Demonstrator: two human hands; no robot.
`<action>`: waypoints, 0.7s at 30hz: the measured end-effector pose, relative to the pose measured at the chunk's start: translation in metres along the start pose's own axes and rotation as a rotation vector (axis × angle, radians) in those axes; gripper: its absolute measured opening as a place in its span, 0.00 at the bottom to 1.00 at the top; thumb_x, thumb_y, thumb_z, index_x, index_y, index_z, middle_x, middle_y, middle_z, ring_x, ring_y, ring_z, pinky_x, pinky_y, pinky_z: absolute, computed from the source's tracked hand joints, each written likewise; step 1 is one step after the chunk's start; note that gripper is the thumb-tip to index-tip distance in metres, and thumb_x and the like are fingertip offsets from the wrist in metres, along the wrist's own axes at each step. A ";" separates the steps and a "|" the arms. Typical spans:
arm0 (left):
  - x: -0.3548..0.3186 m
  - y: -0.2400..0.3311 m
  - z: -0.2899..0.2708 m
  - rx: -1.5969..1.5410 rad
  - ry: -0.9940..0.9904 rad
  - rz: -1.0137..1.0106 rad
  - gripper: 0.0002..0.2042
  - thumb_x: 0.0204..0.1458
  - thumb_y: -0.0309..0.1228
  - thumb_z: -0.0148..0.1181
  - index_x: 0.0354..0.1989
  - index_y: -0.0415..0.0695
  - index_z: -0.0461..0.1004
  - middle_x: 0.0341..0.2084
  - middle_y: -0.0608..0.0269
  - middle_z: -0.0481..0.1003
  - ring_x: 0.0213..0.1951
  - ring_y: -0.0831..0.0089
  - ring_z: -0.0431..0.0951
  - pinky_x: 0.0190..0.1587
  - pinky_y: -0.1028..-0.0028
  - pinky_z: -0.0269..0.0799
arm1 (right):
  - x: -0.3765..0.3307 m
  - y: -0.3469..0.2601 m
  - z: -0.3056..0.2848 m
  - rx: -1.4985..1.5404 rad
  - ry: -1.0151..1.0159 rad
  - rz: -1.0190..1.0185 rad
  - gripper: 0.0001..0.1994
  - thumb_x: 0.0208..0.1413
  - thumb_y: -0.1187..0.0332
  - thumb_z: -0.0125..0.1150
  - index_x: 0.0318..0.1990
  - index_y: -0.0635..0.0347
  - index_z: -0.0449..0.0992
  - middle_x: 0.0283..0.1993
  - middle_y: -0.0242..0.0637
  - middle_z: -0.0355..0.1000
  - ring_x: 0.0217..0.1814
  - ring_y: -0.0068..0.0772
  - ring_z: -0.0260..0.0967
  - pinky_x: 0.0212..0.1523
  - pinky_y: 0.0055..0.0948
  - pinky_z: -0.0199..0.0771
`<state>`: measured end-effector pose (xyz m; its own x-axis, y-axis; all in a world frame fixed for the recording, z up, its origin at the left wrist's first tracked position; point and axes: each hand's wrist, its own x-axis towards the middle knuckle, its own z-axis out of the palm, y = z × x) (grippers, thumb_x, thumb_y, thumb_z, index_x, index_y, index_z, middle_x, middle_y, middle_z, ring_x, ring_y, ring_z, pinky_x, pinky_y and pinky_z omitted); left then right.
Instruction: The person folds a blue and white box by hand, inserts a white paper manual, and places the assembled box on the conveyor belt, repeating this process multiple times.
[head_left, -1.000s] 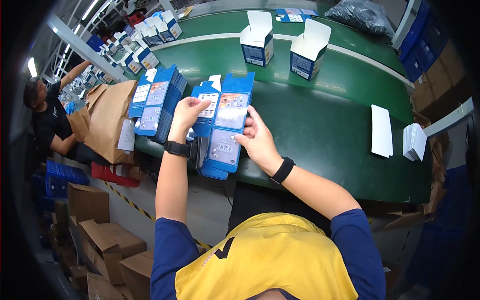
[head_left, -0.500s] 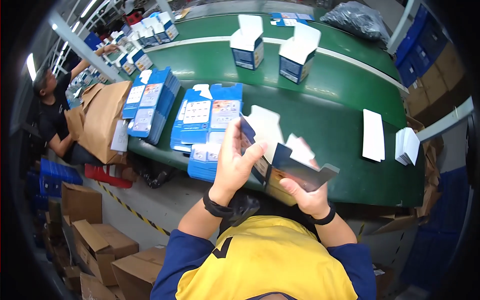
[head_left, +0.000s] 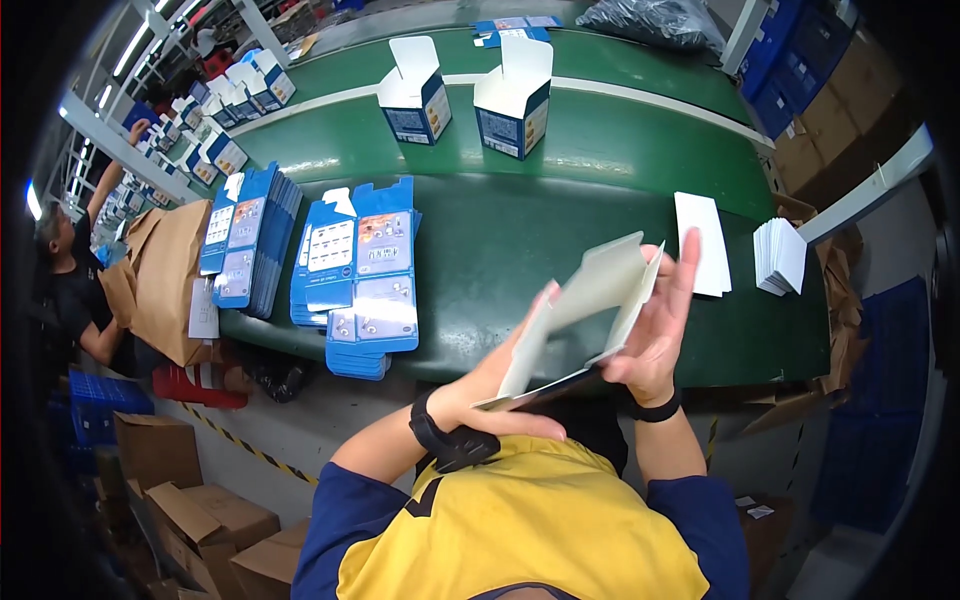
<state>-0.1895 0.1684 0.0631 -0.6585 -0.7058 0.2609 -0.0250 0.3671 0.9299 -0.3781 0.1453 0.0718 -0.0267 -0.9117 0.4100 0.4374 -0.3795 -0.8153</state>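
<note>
A partly unfolded carton (head_left: 598,272) is tilted above the near edge of the bench, its pale inside toward me and its middle open as a frame. My left hand (head_left: 488,392) holds its left and lower side, with the thumb along the bottom and the other fingers mostly hidden behind the board. At the right side, my right hand (head_left: 652,335) grips the edge between thumb and fingers, one finger pointing up. Left of the carton lie a stack of flat blue cartons (head_left: 384,312) and a second stack (head_left: 240,245). White folded sheets (head_left: 703,245) rest to the right.
Two erected cartons with raised lids (head_left: 418,108) (head_left: 512,112) stand on the green belt (head_left: 620,140). A fanned white paper stack (head_left: 780,257) sits near a metal post. Left are a brown paper bag (head_left: 165,285) and a co-worker (head_left: 75,265); cardboard boxes (head_left: 215,515) crowd the floor.
The carton has turned and spread open, so its pale inside now faces me. My left hand has moved lower beneath it, my right hand higher. The view has shifted to the right.
</note>
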 end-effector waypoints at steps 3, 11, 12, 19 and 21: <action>0.010 -0.005 -0.010 0.321 0.310 0.205 0.50 0.37 0.32 0.70 0.66 0.33 0.39 0.58 0.40 0.57 0.57 0.48 0.63 0.64 0.60 0.48 | -0.003 0.000 -0.009 0.032 -0.319 0.007 0.75 0.18 0.44 0.80 0.68 0.57 0.24 0.68 0.50 0.45 0.66 0.40 0.49 0.64 0.36 0.47; 0.023 0.011 -0.027 0.608 0.329 0.453 0.41 0.34 0.21 0.66 0.61 0.52 0.52 0.50 0.49 0.60 0.55 0.47 0.64 0.61 0.42 0.47 | -0.005 -0.013 -0.013 -0.054 -0.329 0.019 0.46 0.36 0.68 0.75 0.63 0.66 0.54 0.59 0.43 0.60 0.64 0.37 0.56 0.65 0.36 0.51; 0.021 0.010 -0.023 0.610 0.330 0.451 0.41 0.34 0.21 0.66 0.61 0.52 0.52 0.50 0.49 0.60 0.55 0.47 0.64 0.61 0.42 0.47 | -0.006 -0.013 -0.009 -0.052 -0.331 0.020 0.46 0.36 0.68 0.75 0.63 0.66 0.54 0.59 0.43 0.60 0.64 0.37 0.56 0.65 0.36 0.51; 0.016 0.007 -0.010 0.411 0.318 0.411 0.26 0.33 0.23 0.69 0.43 0.65 0.72 0.54 0.48 0.59 0.57 0.43 0.61 0.60 0.40 0.47 | 0.001 -0.017 0.015 0.013 -0.177 0.018 0.41 0.49 0.68 0.64 0.66 0.66 0.45 0.65 0.46 0.54 0.69 0.39 0.49 0.66 0.35 0.45; 0.016 0.007 -0.014 0.423 0.327 0.409 0.26 0.32 0.23 0.69 0.43 0.64 0.72 0.54 0.47 0.59 0.56 0.44 0.62 0.60 0.40 0.48 | 0.001 -0.017 0.012 0.637 -0.247 0.152 0.42 0.51 0.61 0.64 0.67 0.65 0.45 0.66 0.46 0.53 0.71 0.39 0.46 0.68 0.35 0.42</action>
<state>-0.1896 0.1516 0.0777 -0.4178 -0.5824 0.6973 -0.1584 0.8025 0.5753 -0.3746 0.1529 0.0908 0.2488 -0.8560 0.4531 0.8640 -0.0152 -0.5032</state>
